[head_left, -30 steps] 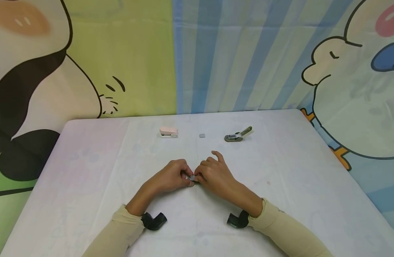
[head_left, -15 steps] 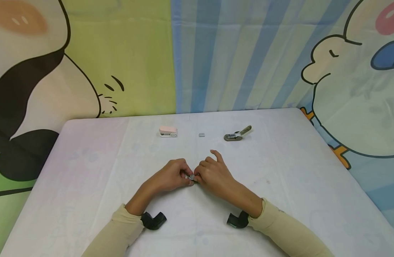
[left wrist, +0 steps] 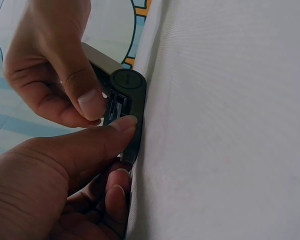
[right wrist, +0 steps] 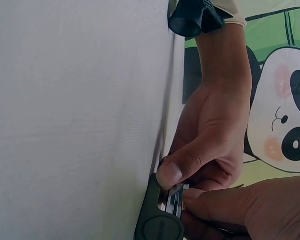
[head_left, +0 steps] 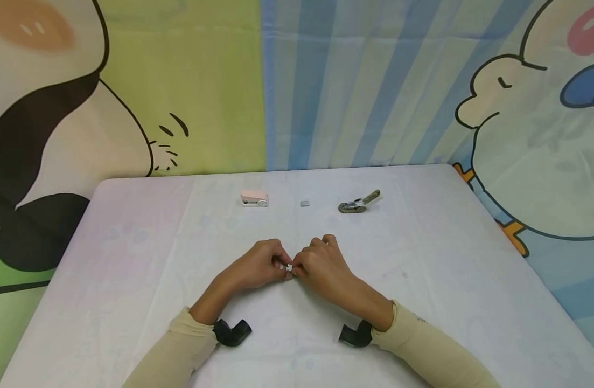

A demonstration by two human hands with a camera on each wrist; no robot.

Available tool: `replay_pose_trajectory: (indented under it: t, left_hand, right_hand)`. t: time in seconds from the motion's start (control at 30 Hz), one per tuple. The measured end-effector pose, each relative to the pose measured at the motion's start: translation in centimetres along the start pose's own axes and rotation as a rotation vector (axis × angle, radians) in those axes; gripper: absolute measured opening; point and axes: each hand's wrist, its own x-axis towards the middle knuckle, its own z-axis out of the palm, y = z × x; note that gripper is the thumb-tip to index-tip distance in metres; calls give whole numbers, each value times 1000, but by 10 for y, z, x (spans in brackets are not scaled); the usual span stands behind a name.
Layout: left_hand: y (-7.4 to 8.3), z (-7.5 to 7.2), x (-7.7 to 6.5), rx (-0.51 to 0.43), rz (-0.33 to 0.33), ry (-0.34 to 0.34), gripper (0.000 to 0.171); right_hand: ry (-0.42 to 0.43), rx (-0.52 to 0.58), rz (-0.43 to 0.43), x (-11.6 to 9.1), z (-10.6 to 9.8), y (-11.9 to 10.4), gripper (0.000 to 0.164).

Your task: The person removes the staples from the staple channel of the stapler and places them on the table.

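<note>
Between both hands, close over the table, is a small dark green stapler [left wrist: 134, 107] with a round hinge cap. Its top handle is swung open, baring the metal magazine [right wrist: 175, 200]. My left hand [head_left: 258, 265] grips the front end of the base, thumb on top and fingers underneath. My right hand [head_left: 323, 269] comes from the other side, its thumb and bent index finger pinching at the bared magazine. Just a small silver part shows between the hands in the head view. What lies right between the right fingertips is mostly hidden, so I cannot tell whether staples are there.
Along the back of the white table [head_left: 423, 231] lie a pink and white stapler [head_left: 254, 199], a small grey block of staples [head_left: 304, 203] and an olive green stapler [head_left: 358, 203] with its handle raised. A printed cloth [head_left: 326, 81] hangs behind.
My right hand's raised finger has come down beside the others, and that wrist has shifted slightly. The left hand keeps its grip on the stapler; the things at the back stay put.
</note>
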Motion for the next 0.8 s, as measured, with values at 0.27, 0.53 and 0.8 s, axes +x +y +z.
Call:
replay_pose_trajectory:
  t: [0.27, 0.53, 0.8]
  left_hand:
    - [2, 0, 1, 9, -3, -3, 13]
    - [3, -1, 0, 9, -11, -2, 11]
    - [-1, 0, 1, 9, 1, 1, 12]
  right_hand:
    - [-12, 27, 33, 0, -2, 1, 9]
    - [8, 49, 31, 1, 0, -2, 9]
    - [-3, 22, 52, 2, 1, -5, 12]
